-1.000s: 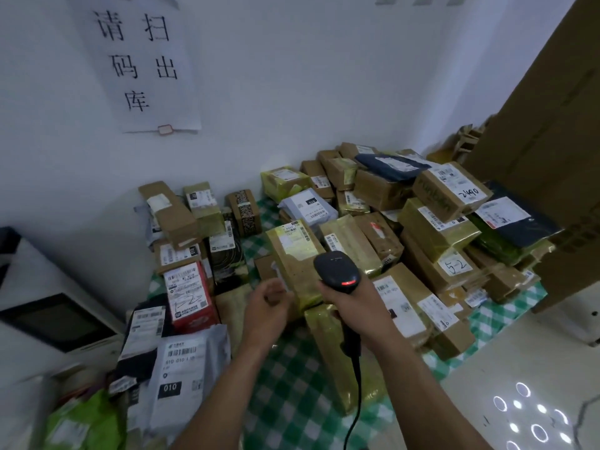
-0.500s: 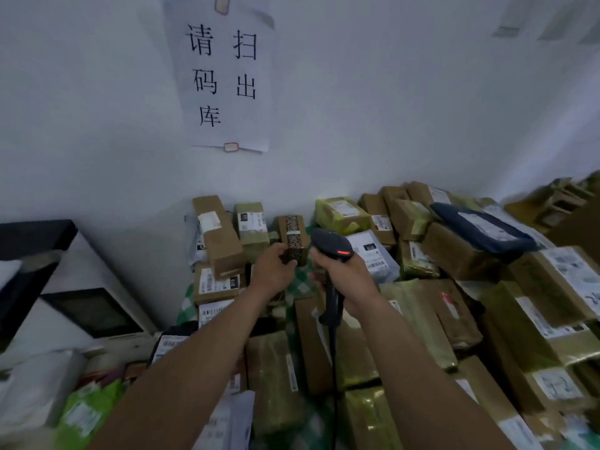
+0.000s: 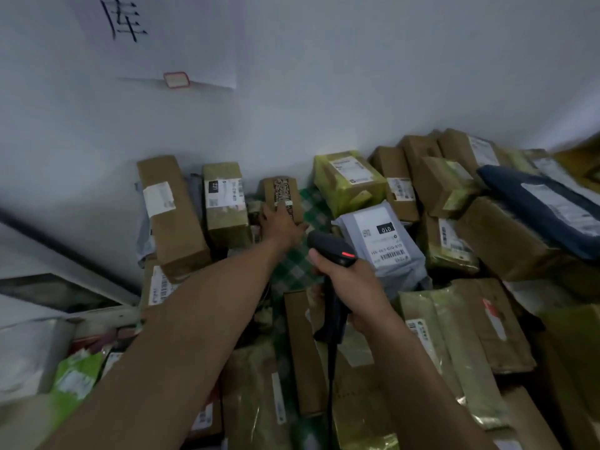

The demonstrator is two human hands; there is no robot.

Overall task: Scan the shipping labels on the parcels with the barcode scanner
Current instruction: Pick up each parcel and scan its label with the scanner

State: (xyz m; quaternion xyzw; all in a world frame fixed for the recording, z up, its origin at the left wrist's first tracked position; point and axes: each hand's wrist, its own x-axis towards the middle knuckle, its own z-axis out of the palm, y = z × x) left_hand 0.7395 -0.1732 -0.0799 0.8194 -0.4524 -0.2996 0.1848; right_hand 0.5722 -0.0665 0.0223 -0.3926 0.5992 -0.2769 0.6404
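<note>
Left hand point(image 3: 281, 222): reaches forward, fingers and thumb closed about the near end of the small taped box point(image 3: 281, 191).
Small taped box: beyond both hands, leaning against the wall.
Reason for hold (judged): no shipping label can be made out on the showing face, only patterned tape. The hand is likely there to turn a label towards the reader.
Right hand point(image 3: 354, 287): wrapped round the handle of the barcode scanner point(image 3: 331, 246).
Scanner position: just right of the left wrist, head aimed forward, red lamp lit, ready once a label is presented.
Cable point(image 3: 330, 368): hangs from the handle back towards the person.
Grey mailer point(image 3: 386, 254): just right of the scanner head, label up, readable without handling.
Surface point(image 3: 292, 271): checked cloth showing between the hands, parcels crowded on all sides.
</note>
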